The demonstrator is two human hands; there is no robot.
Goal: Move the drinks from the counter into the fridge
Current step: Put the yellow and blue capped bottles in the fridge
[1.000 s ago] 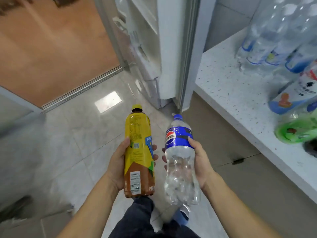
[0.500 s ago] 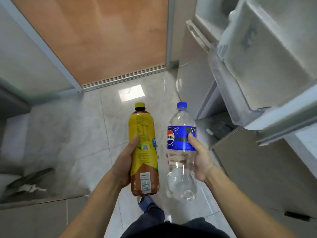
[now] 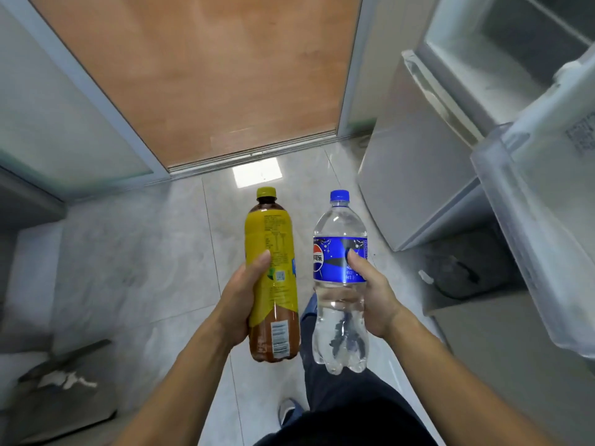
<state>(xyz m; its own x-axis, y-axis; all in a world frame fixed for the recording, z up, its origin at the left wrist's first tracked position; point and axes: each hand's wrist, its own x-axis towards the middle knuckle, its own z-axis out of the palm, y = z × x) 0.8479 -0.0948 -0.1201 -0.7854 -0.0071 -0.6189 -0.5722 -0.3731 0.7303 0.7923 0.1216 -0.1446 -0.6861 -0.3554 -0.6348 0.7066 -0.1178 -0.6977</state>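
Now left hand (image 3: 240, 304) fingers grip tea bottle (image 3: 272, 278); right hand (image 3: 375, 297) fingers grip clear bottle (image 3: 339, 284).

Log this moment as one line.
left hand: holds yellow tea bottle | right hand: holds clear blue-label bottle | fridge: door open | bottles: not yet inside

Floor tiles (image 3: 135, 252): pale, glossy, marbled. Door (image 3: 199, 75): matt wood grain. Tea bottle (image 3: 272, 278): clear plastic, shiny yellow wrap. Soda bottle (image 3: 341, 284): clear ribbed plastic, glossy blue label. Fridge (image 3: 415, 175): smooth grey.
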